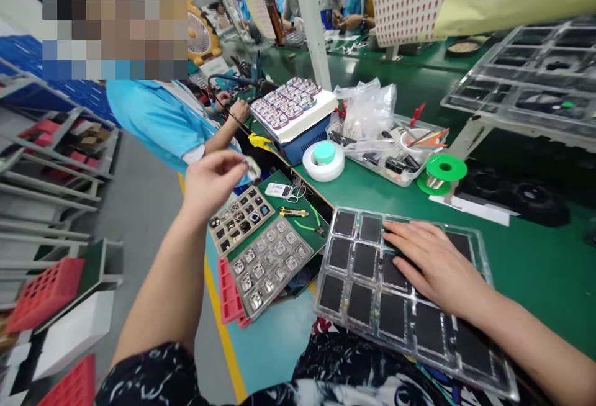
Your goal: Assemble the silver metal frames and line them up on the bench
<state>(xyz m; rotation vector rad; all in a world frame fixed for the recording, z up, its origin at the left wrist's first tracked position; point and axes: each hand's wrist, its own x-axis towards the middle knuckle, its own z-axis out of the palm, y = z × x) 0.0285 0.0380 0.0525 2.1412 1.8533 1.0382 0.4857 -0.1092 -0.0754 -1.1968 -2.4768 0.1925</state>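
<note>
Clear plastic formed a large, many-celled tray [412, 331] at the wearer's right, overlapping the near edge of a green counter [354, 190]; dark rectangular pieces [361, 304] sat in its cells. Of the wearer's two bare hands, the right hand [431, 263] lay palm down across this tray, fingers stretched out and grasping nothing. The left hand [212, 185] was raised, pinching a small pale part [252, 169] between thumb and fingertips; the part was too blurred to make out in detail. Just below that hand was a beige tray [251, 226] of mostly dark components, and nearer the wearer a grey tray [268, 271] of shiny metallic pieces, with red trays [228, 297] showing underneath. Beside them lay a yellow cutter [293, 212] and green-handled pliers [305, 226]. Beyond, at left, a co-worker [153, 123] in light blue faced the work area, and a green spool [446, 169] stood on the counter at right.
</note>
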